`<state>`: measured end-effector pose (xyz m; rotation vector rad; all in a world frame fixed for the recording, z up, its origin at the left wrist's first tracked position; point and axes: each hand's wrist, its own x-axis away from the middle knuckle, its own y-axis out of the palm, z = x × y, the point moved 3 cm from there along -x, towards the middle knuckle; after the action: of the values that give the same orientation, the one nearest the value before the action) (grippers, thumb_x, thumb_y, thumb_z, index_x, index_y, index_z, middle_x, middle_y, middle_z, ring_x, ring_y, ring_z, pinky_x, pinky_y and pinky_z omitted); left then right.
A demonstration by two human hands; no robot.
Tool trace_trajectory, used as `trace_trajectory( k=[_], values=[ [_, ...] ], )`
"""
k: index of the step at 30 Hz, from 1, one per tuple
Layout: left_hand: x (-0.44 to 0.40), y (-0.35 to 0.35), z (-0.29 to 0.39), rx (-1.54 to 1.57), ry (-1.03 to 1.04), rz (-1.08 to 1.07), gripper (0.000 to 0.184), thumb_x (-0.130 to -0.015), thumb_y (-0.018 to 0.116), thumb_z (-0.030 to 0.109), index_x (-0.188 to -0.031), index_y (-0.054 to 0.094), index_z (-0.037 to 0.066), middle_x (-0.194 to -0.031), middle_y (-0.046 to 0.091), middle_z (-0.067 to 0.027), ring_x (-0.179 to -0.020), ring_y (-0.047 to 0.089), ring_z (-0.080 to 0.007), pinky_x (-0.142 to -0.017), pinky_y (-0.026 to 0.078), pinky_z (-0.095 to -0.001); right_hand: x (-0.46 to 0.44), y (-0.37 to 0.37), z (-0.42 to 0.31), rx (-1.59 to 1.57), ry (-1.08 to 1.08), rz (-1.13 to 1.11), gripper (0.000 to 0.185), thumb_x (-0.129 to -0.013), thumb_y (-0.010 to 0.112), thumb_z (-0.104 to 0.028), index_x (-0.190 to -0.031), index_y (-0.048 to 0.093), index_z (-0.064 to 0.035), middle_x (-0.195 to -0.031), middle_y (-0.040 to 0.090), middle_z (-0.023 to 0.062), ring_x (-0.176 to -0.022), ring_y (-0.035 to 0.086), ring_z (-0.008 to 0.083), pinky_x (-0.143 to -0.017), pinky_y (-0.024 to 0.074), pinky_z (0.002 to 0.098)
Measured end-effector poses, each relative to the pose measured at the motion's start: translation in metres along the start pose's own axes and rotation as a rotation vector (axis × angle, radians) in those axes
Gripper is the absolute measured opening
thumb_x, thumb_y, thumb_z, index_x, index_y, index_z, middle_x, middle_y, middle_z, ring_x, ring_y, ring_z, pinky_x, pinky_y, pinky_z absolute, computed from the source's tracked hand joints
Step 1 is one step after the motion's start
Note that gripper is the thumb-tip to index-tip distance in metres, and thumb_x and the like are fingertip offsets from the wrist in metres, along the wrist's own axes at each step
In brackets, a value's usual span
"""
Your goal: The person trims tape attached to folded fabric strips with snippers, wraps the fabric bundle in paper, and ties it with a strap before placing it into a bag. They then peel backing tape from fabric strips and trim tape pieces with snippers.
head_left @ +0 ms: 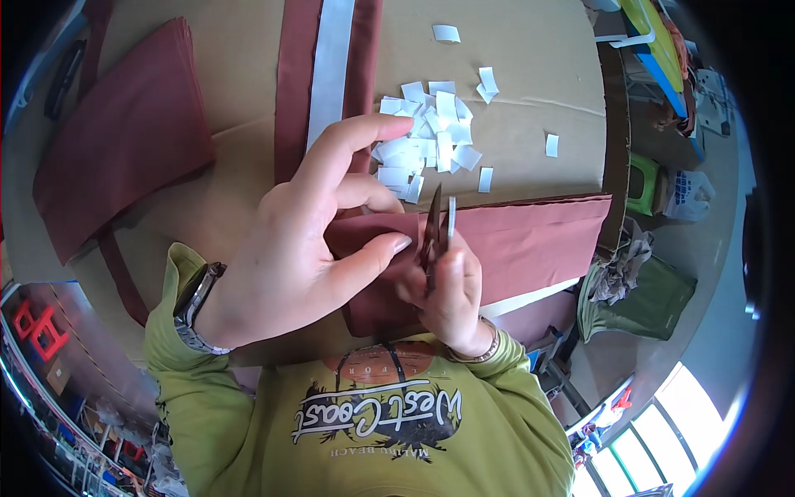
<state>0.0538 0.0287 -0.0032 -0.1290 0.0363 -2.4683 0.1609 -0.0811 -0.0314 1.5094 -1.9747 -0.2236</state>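
My left hand (286, 236) is over the folded reddish-brown cloth (530, 244), with a watch at the wrist. Its thumb lies on the near face of the cloth and a curled finger goes behind the upper edge, while the index finger sticks out above. In my right hand (451, 294) is a small pair of thread snips (433, 224), blades pointing up and apart, beside the cloth edge. The grip end is hidden by the fingers. Just beyond both hands lies a loose pile of small white labels (426, 137).
Strips of reddish-brown cloth (294, 74) with a pale band (333, 66) run up the cardboard-covered table (530, 74). A folded stack of the same cloth (124, 141) lies left. To the right stand a green stool (642, 184) and a green-draped seat (642, 298).
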Motion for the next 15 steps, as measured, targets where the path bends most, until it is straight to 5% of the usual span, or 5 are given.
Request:
trace_trajectory(
  k=[6,8,10,13,15],
  values=[
    [0.009,-0.002,0.024,-0.239,0.054,0.011,0.075,-0.062,0.061,-0.008,-0.129,0.03,0.003,-0.088,0.057,-0.0087,-0.066,0.054,-0.0156,-0.056,0.039,-0.0225,0.008,0.006,-0.016,0.288,-0.2,-0.065,0.013,-0.084,0.052,-0.011,-0.09,0.056,0.0007,-0.067,0.051,0.0007,-0.052,0.038,0.0081,-0.046,0.0322,0.0208],
    [0.02,-0.012,0.039,-0.894,0.004,-0.337,0.072,-0.056,0.068,0.005,-0.123,0.042,0.005,-0.078,0.058,-0.0069,-0.059,0.053,-0.0183,-0.055,0.039,-0.0248,0.014,0.01,-0.019,0.463,-0.289,-0.21,0.009,-0.08,0.055,-0.008,-0.083,0.058,-0.0001,-0.068,0.054,0.0019,-0.05,0.04,0.0098,-0.046,0.0334,0.0222],
    [0.037,-0.02,0.059,-1.198,-0.144,-0.541,0.063,-0.056,0.072,0.028,-0.111,0.047,0.01,-0.073,0.059,-0.0062,-0.054,0.054,-0.0244,-0.05,0.038,-0.0313,0.026,0.014,-0.017,0.389,-0.489,-0.54,0.014,-0.081,0.052,-0.012,-0.074,0.06,-0.0022,-0.067,0.057,0.0029,-0.047,0.043,0.0142,-0.045,0.0355,0.0247],
    [0.056,-0.031,0.083,-1.118,-0.245,-0.673,0.061,-0.055,0.073,0.032,-0.106,0.048,0.01,-0.064,0.059,-0.0042,-0.055,0.057,-0.026,-0.053,0.039,-0.0302,0.052,0.0,-0.029,-0.04,-0.374,-1.006,0.011,-0.077,0.055,-0.007,-0.073,0.061,0.0008,-0.056,0.052,0.0055,-0.039,0.035,0.014,-0.037,0.0287,0.0243],
    [0.059,-0.028,0.083,-1.105,-0.232,-0.717,0.06,-0.054,0.074,0.032,-0.104,0.05,0.009,-0.064,0.06,-0.0035,-0.054,0.056,-0.026,-0.054,0.039,-0.0297,0.071,-0.023,-0.038,-0.114,-0.424,-1.004,0.02,-0.082,0.049,-0.013,-0.069,0.061,-0.0021,-0.051,0.045,0.0005,-0.038,0.032,0.0134,-0.037,0.0271,0.0228]
  ],
)
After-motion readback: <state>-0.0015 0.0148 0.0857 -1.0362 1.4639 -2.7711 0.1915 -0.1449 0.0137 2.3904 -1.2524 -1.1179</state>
